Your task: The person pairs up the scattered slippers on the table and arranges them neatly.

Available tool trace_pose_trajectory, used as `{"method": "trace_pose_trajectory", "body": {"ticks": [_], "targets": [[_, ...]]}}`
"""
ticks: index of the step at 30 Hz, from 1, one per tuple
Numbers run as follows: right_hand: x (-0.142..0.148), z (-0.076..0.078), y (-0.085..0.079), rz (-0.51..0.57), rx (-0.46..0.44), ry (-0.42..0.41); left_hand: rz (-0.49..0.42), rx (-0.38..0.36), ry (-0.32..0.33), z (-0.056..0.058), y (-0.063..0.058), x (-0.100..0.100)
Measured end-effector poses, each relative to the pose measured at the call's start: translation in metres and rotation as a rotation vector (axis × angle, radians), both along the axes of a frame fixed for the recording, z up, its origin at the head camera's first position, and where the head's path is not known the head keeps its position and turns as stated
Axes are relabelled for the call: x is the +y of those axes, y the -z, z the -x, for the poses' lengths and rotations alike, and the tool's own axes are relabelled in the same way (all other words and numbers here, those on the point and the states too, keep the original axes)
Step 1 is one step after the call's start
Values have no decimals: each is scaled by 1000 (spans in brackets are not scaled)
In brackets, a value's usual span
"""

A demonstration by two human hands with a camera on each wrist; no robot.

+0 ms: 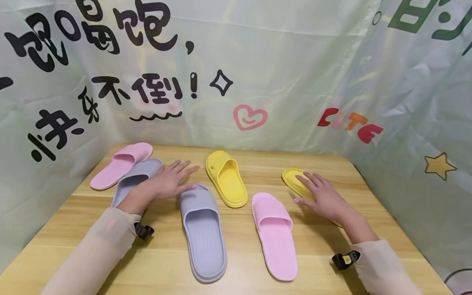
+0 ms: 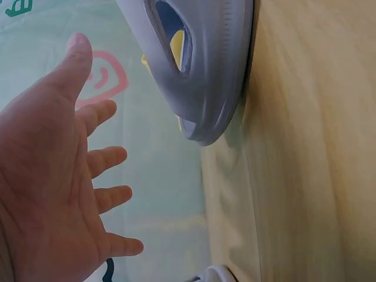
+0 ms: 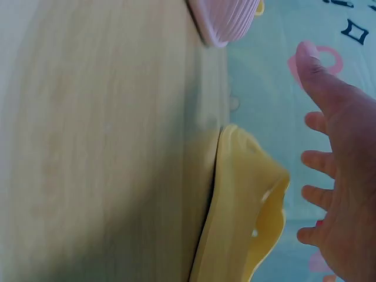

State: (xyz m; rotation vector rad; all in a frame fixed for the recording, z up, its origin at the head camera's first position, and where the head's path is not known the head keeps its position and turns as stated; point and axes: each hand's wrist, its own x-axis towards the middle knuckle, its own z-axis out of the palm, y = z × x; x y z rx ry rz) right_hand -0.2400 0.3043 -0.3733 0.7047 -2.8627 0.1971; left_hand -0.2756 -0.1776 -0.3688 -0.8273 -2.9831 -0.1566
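My left hand (image 1: 167, 180) hovers palm down with spread fingers between two grey slippers. One grey slipper (image 1: 204, 241) lies just right of it, toe pointing away; the other grey slipper (image 1: 129, 186) is partly covered by my wrist. In the left wrist view nothing touches the palm, and a grey slipper (image 2: 220, 76) is beside the thumb. Over at the right, my right hand (image 1: 324, 198) is held above a yellow slipper (image 1: 293, 180), hiding most of it. The right wrist view has that yellow slipper (image 3: 235, 200) apart from the straight fingers.
A pink slipper (image 1: 278, 250) lies between the hands, with a second yellow slipper (image 1: 236, 188) behind it. Another pink slipper (image 1: 107, 174) sits at the table's far left, against the left grey one. Printed cloth (image 1: 287, 73) hangs around the wooden table (image 1: 239, 266).
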Motion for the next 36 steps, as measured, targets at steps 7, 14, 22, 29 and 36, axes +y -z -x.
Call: {"method": "trace_pose_trajectory", "body": {"ticks": [7,14,22,29,36], "targets": [[12,6,1,5,-34,76,-36,46,44,13,0,8],[18,20,7,16,-76,96,-75,55,84,28,-4,20],[22,30,14,34,-99,94,-99,29,103,40,-14,35],[27,33,21,-3,-88,106,-109,16,85,46,-17,53],[27,36,24,-56,-61,97,-91,53,77,54,-22,76]]}}
